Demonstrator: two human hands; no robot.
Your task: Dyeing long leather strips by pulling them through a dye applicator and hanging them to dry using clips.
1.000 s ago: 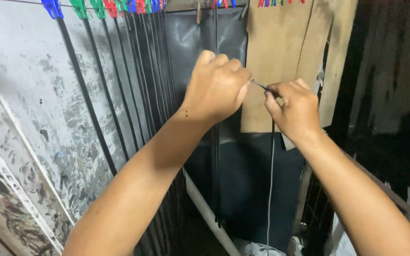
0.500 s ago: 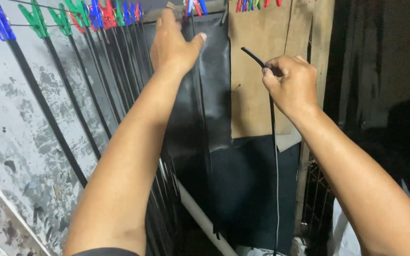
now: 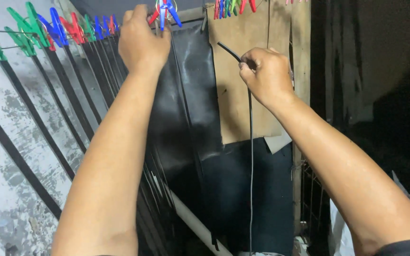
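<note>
Two hands (image 3: 141, 40), perhaps fifteen clothespins (image 3: 58, 26).

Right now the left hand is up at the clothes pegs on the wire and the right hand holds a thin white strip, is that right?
Not quite. The head view shows the strip in the right hand is black, not white. The rest holds: the left hand is up at the clothes pegs on the wire.

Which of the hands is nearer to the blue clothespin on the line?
Left. The left hand reaches up beside the blue clothespin; the right hand is lower, apart, holding a black strip.
</note>
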